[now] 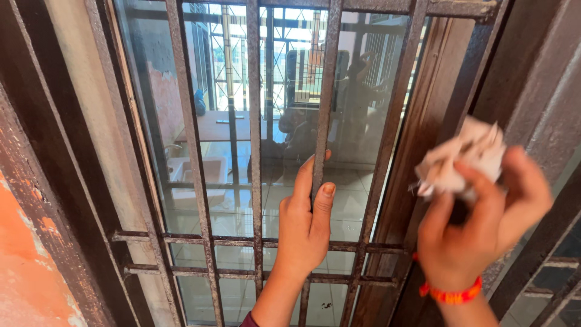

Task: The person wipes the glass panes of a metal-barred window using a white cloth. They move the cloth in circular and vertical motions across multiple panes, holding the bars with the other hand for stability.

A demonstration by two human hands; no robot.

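Note:
My left hand (305, 224) is wrapped around a rusty vertical bar (325, 91) of a metal window grille, fingers on one side and thumb on the other. To the right, my right hand (478, 227) is closed on a crumpled, dirty white paper wad (463, 158), held up beside the dark brown window frame (433, 103). A red-orange thread band (451, 295) circles the right wrist. Behind the bars sits a dusty glass pane (284, 121) with reflections in it.
The grille has several vertical bars and two horizontal cross bars (206, 239) low down. An orange-painted wall (27, 266) lies at the bottom left. A second dark frame with a barred panel (554, 272) stands at the right edge.

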